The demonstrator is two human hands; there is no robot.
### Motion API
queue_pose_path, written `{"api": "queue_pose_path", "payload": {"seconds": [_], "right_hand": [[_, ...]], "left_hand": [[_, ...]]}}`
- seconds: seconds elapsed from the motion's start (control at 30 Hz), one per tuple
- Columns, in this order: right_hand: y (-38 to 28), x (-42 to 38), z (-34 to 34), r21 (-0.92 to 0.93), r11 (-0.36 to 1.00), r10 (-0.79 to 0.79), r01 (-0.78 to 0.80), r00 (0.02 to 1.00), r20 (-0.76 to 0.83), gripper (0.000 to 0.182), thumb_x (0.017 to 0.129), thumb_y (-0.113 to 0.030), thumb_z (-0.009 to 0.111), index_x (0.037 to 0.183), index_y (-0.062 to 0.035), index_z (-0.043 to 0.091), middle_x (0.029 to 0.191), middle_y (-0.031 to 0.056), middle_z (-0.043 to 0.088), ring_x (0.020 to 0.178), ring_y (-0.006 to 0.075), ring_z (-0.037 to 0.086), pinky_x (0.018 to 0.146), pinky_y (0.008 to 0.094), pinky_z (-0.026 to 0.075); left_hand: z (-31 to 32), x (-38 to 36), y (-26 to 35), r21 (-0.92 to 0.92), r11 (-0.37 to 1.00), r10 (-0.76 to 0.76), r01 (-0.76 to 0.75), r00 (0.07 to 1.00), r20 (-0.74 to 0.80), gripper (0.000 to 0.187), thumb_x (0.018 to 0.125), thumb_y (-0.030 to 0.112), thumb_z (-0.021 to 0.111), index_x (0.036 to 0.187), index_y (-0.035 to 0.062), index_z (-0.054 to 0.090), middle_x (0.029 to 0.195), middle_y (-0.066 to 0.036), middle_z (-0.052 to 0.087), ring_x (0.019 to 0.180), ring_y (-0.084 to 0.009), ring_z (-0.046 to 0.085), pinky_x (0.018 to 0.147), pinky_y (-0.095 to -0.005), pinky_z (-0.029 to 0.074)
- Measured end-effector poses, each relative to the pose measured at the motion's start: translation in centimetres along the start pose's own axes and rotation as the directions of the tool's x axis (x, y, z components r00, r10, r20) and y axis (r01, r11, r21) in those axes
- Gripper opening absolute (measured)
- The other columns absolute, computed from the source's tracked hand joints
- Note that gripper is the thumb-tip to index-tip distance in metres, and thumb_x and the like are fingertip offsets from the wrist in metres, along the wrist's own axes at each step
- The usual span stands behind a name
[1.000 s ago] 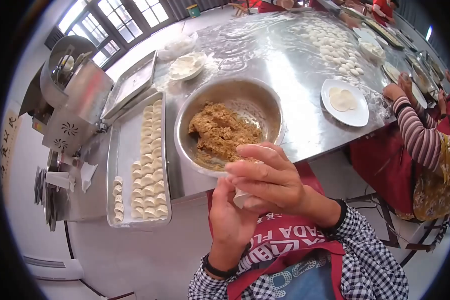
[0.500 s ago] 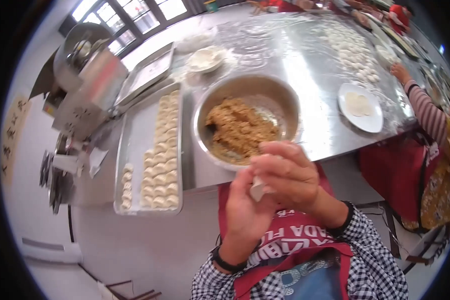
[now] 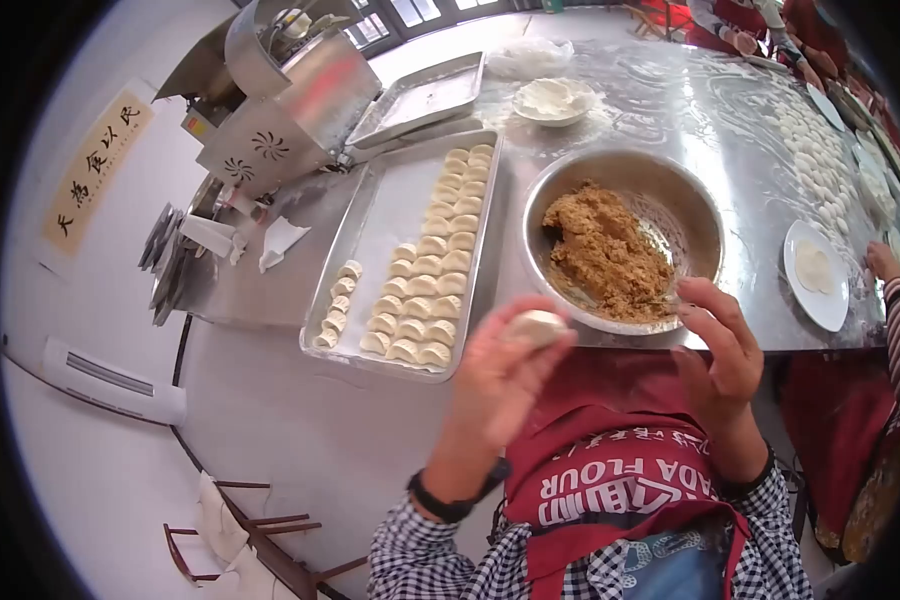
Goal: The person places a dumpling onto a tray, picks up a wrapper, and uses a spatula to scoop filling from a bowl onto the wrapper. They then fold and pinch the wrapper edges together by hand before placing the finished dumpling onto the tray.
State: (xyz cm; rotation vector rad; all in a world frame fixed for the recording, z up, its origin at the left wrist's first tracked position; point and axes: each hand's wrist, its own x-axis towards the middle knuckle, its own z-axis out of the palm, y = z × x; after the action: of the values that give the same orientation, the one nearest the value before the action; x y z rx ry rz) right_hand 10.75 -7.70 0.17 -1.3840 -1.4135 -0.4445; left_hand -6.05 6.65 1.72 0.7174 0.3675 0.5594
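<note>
A pale folded dumpling (image 3: 535, 328) rests in my left hand (image 3: 505, 365), held by the fingers just right of the metal tray (image 3: 385, 210). Rows of finished dumplings (image 3: 425, 290) lie in that tray, with a shorter row along its left side. My right hand (image 3: 720, 350) is raised at the near rim of the steel bowl (image 3: 705, 205), its fingers bent and apart, holding nothing. Brown filling (image 3: 605, 250) sits in the bowl, and a thin utensil seems to stick out near my right fingertips.
A white plate with round wrappers (image 3: 802, 300) stands at the right, beside a co-worker's hand (image 3: 882, 262). Dough pieces (image 3: 815, 160) lie behind it. A flour bowl (image 3: 553, 100), an empty-looking second tray (image 3: 420, 100) and a machine (image 3: 280, 120) are farther back.
My hands have separated from around the dumpling. The left has moved toward the tray with it, and the right has opened away to the right. The view has turned left.
</note>
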Motion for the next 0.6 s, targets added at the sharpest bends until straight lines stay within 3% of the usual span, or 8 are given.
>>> {"api": "queue_pose_path", "payload": {"seconds": [0.2,0.33,0.37,0.43,0.47,0.53,0.57,0.6], "right_hand": [[1.2,-0.3,-1.8,-0.040,0.995,0.093,-0.094,0.995,-0.034,0.024,0.070,0.008,0.058,0.093,0.0040,0.055,0.103,0.0206,0.057,0.088,0.0263,0.060,0.077,0.0320,0.049],[2.6,0.0,-2.1,-0.029,0.995,0.095,-0.096,0.995,-0.032,0.027,0.070,0.008,0.057,0.096,0.0017,0.055,0.104,0.0201,0.057,0.088,0.0256,0.060,0.076,0.0318,0.049],[2.8,0.0,-2.1,-0.030,0.995,0.099,-0.100,0.995,-0.028,0.027,0.070,0.008,0.057,0.096,0.0017,0.055,0.104,0.0201,0.057,0.088,0.0256,0.060,0.076,0.0318,0.049],[2.9,0.2,-2.1,-0.063,0.991,0.116,-0.118,0.993,-0.024,0.028,0.070,0.009,0.057,0.096,0.0014,0.056,0.104,0.0196,0.057,0.088,0.0257,0.059,0.077,0.0321,0.048],[2.8,0.3,-2.2,-0.096,0.986,0.131,-0.133,0.991,-0.022,0.028,0.069,0.010,0.056,0.095,0.0019,0.056,0.103,0.0193,0.058,0.088,0.0256,0.059,0.077,0.0321,0.048],[2.9,0.0,-2.6,-0.097,0.982,0.164,-0.165,0.986,-0.014,0.027,0.068,0.010,0.056,0.094,0.0023,0.056,0.102,0.0192,0.058,0.089,0.0257,0.059,0.077,0.0320,0.048],[3.0,-0.1,-2.8,-0.093,0.977,0.194,-0.194,0.981,-0.007,0.027,0.068,0.011,0.055,0.094,0.0027,0.056,0.101,0.0191,0.058,0.089,0.0257,0.059,0.077,0.0318,0.047],[3.2,-0.1,-2.9,-0.114,0.976,0.184,-0.185,0.983,-0.020,0.026,0.067,0.012,0.055,0.091,0.0036,0.056,0.100,0.0191,0.058,0.088,0.0258,0.059,0.076,0.0316,0.047]], "left_hand": [[-8.3,0.8,10.4,0.501,0.838,0.352,-0.214,0.915,-0.199,0.030,0.077,0.003,0.046,0.106,-0.0042,0.048,0.097,-0.012,0.054,0.087,-0.0174,0.056,0.082,-0.0294,0.050],[-15.3,5.2,17.6,0.823,0.568,0.379,-0.020,0.894,-0.240,0.028,0.075,0.002,0.048,0.102,-0.0003,0.052,0.093,-0.007,0.056,0.081,-0.0141,0.057,0.074,-0.0274,0.052],[-16.3,6.5,18.4,0.821,0.571,0.375,-0.015,0.894,-0.244,0.028,0.075,0.002,0.048,0.102,-0.0003,0.052,0.093,-0.007,0.056,0.081,-0.0141,0.057,0.074,-0.0274,0.052],[-17.7,8.9,19.5,0.915,0.394,0.410,0.084,0.875,-0.257,0.029,0.074,0.003,0.052,0.102,-0.0005,0.054,0.091,-0.006,0.056,0.081,-0.0138,0.058,0.070,-0.0259,0.052],[-18.3,10.1,19.4,0.914,0.396,0.406,0.084,0.877,-0.257,0.029,0.074,0.003,0.052,0.102,-0.0005,0.054,0.091,-0.006,0.056,0.081,-0.0138,0.058,0.070,-0.0259,0.052],[-19.4,12.6,19.2,0.969,0.180,0.379,0.167,0.898,-0.225,0.028,0.072,0.004,0.054,0.099,-0.0027,0.056,0.088,-0.007,0.058,0.078,-0.0143,0.058,0.066,-0.0249,0.051],[-20.5,14.0,19.2,0.970,0.182,0.378,0.159,0.900,-0.218,0.028,0.072,0.004,0.054,0.099,-0.0027,0.056,0.088,-0.007,0.058,0.078,-0.0143,0.058,0.066,-0.0249,0.051],[-22.0,15.5,19.1,0.980,0.076,0.341,0.183,0.919,-0.198,0.027,0.071,0.004,0.055,0.096,-0.0027,0.057,0.087,-0.008,0.059,0.076,-0.0147,0.059,0.064,-0.0251,0.051]]}}
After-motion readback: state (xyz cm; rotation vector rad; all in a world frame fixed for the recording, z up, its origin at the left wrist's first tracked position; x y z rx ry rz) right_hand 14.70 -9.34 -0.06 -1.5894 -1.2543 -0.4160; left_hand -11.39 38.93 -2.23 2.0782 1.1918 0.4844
